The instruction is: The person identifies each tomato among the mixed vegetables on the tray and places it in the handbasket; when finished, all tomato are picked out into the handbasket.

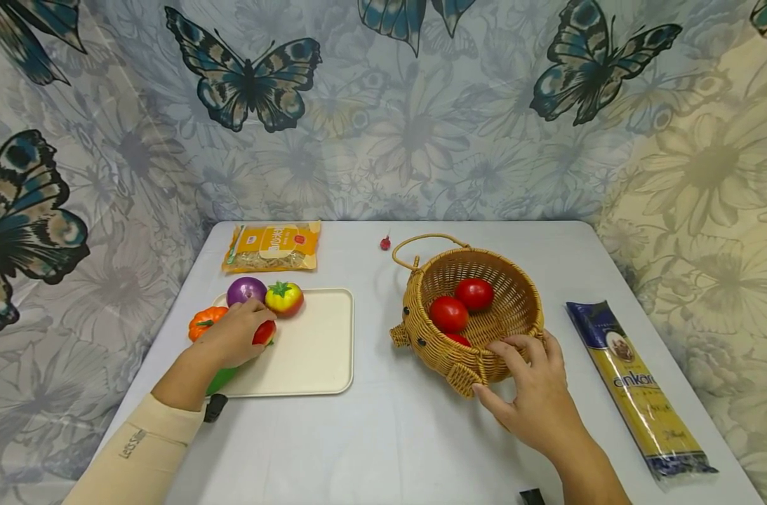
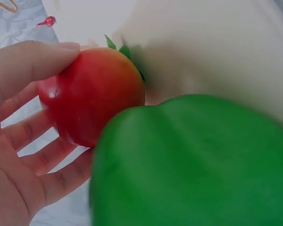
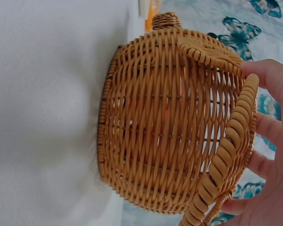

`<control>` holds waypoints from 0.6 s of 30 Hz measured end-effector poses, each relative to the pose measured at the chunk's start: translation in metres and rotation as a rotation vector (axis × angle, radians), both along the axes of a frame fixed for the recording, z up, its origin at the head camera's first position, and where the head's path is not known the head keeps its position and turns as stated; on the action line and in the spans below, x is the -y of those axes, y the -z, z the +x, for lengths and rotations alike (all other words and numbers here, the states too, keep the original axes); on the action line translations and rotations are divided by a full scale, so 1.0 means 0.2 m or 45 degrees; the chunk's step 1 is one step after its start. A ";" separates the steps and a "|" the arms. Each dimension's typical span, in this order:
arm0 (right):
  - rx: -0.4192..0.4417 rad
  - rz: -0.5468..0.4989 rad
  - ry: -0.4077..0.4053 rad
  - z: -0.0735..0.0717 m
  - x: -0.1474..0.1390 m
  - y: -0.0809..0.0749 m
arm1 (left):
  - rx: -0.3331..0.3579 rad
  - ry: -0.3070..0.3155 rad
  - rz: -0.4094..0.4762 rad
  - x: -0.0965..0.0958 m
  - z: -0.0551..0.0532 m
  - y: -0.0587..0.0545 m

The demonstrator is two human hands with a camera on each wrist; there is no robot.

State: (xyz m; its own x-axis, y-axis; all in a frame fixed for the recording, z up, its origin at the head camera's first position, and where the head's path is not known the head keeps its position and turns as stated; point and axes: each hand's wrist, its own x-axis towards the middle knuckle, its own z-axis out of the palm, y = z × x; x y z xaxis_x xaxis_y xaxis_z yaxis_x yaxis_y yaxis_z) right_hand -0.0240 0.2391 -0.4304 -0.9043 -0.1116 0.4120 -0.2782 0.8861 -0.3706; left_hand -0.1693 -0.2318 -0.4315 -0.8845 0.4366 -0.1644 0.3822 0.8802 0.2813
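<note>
My left hand [image 1: 231, 335] is over the left side of a cream tray [image 1: 316, 351]. Its thumb and fingers hold a red tomato [image 2: 92, 94] with green leaves. Right beside that tomato is a green bell pepper [image 2: 193, 165], large in the left wrist view and partly under my wrist in the head view. My right hand [image 1: 541, 400] grips the near right rim of a wicker basket [image 3: 151, 117], thumb outside and fingers over the edge. The basket has an animal face and contains three red tomatoes [image 1: 449, 314], one partly hidden by the rim.
On the tray's far left are a purple round vegetable [image 1: 246, 290], a yellow-red tomato [image 1: 285, 299] and an orange pumpkin-like vegetable [image 1: 205, 322]. A yellow food packet [image 1: 272, 247] lies behind. At right lies a long pasta packet [image 1: 636, 386]; a small red item [image 1: 385, 243] lies at the back.
</note>
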 end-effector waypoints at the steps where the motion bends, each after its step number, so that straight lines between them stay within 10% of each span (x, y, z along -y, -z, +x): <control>1: 0.000 0.000 0.001 0.00 0.00 0.00 | 0.001 -0.002 0.005 0.00 0.00 0.00; 18: 0.008 -0.017 0.008 0.00 0.00 0.00 | -0.098 0.044 0.074 -0.12 0.02 -0.13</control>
